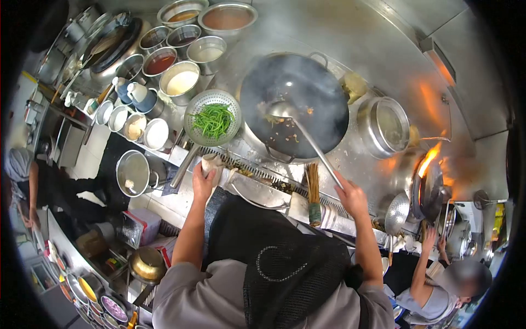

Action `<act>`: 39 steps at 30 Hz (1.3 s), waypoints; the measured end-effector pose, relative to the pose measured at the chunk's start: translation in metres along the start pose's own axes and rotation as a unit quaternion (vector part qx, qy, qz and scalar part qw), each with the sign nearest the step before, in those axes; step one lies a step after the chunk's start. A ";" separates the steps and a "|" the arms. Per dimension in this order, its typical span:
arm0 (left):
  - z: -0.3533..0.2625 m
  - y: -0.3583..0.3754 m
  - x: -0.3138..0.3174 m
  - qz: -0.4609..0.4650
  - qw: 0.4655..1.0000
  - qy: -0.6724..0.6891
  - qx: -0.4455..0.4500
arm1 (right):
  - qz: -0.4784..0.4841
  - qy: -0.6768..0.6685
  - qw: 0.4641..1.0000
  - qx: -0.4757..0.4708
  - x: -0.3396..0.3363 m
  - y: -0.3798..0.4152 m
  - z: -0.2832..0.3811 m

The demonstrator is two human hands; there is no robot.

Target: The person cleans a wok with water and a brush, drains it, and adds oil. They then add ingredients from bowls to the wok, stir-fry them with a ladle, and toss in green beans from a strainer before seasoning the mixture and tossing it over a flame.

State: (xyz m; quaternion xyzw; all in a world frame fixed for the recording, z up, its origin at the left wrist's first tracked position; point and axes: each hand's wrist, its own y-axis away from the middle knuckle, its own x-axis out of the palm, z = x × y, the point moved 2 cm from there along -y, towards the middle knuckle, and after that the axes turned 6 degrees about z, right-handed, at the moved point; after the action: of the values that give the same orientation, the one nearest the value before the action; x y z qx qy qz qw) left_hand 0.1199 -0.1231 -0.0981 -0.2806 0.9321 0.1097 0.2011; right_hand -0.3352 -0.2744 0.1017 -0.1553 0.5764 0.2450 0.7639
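Observation:
My right hand (pixel 351 194) is closed round the end of a long-handled ladle (pixel 318 147). The ladle's bowl rests inside a large black wok (pixel 329 104), among small scraps of food, with steam rising. My left hand (pixel 203 183) grips a folded pale cloth (pixel 212 163) at the stove's front edge, apart from the wok. Close to that hand, a perforated strainer (pixel 189 116) holds long green vegetable pieces (pixel 212 119). A bamboo wok brush (pixel 313 189) stands between my hands at the stove's edge.
Steel bowls of sauces (pixel 181 82) sit left of the wok. A steel pot (pixel 385 127) stands to its right. Flames (pixel 429 158) rise at a neighbouring burner, where a co-worker (pixel 427 279) stands. Another person (pixel 55 186) is at far left. A metal pot (pixel 133 172) sits nearby.

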 end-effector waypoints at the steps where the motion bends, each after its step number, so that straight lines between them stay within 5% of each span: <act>1: -0.003 0.002 0.000 -0.019 0.999 -0.021 0.015 | 0.003 0.036 0.999 0.027 -0.011 0.018 -0.005; 6: -0.011 0.010 0.003 -0.001 0.993 -0.094 0.074 | -0.030 0.095 0.989 0.108 -0.029 0.063 -0.046; 8: -0.009 0.007 0.005 0.001 0.990 -0.116 0.079 | -0.066 0.090 0.993 0.029 -0.024 0.047 -0.039; 10: -0.008 0.002 0.002 0.025 0.990 -0.130 0.049 | -0.008 -0.167 0.966 0.199 -0.008 0.026 -0.005; 12: -0.001 -0.006 -0.001 0.043 0.988 -0.141 0.054 | -0.033 -0.358 0.909 0.209 0.012 -0.013 0.039; 14: 0.000 -0.009 -0.004 0.085 0.984 -0.142 0.064 | -0.049 -0.461 0.882 0.077 0.021 -0.069 0.093; 18: -0.022 -0.001 -0.023 0.081 0.977 -0.183 0.071 | 0.057 -0.575 0.814 0.058 0.026 -0.189 0.204; 24: -0.062 0.004 -0.096 0.196 0.979 -0.018 0.046 | 0.138 -0.569 0.810 0.023 0.071 -0.363 0.326; 27: -0.066 -0.004 -0.124 0.184 0.979 0.018 0.087 | 0.150 -0.544 0.825 0.019 0.086 -0.412 0.357; 36: -0.074 -0.037 -0.159 0.163 0.978 0.109 0.078 | 0.151 -0.449 0.879 0.059 0.097 -0.457 0.380; 39: -0.077 -0.043 -0.161 0.166 0.976 0.110 0.087 | 0.161 -0.494 0.851 0.079 0.099 -0.460 0.381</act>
State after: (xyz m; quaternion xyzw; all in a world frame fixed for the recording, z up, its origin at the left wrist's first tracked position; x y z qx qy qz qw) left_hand 0.2433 -0.1059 0.0375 -0.1141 0.9880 0.0283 0.1000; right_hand 0.2468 -0.4397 0.0955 0.1423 0.1569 0.3627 0.9075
